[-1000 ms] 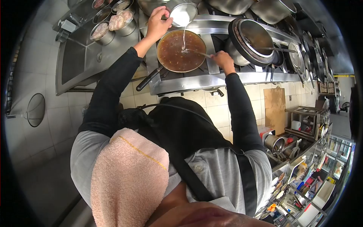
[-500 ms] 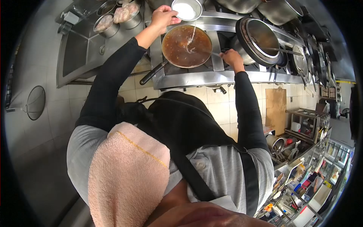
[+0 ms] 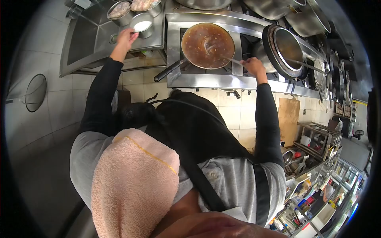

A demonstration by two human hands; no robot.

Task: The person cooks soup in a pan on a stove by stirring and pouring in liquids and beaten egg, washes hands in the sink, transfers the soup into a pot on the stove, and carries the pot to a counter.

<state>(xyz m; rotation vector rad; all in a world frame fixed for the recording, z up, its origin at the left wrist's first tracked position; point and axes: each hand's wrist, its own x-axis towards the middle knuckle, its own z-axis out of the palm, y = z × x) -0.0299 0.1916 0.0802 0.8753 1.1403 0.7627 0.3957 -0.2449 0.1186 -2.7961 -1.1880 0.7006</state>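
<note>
My left hand (image 3: 127,38) is closed on the rim of a small metal bowl (image 3: 147,32) with white liquid in it, held above the sink edge and counter. A frying pan (image 3: 167,71) on the stove holds brown, chunky sauce (image 3: 206,33) with a pale streak swirling in its middle. My right hand (image 3: 254,66), to the right of the pan, grips the handle of a metal stirring utensil (image 3: 233,60). Its far end dips into the sauce, so its shape is hidden.
Metal containers of raw meat (image 3: 118,12) stand behind the bowl, beside the sink (image 3: 83,43). Right of the pan, a large pot (image 3: 286,45) rests on the stove with a long handle sticking out. More big pots (image 3: 270,8) line the back. A strainer (image 3: 36,93) hangs at left.
My left hand has carried the bowl left, away from over the pan, and the white stream has stopped. My right hand keeps the utensil in the sauce. The camera view has shifted slightly.
</note>
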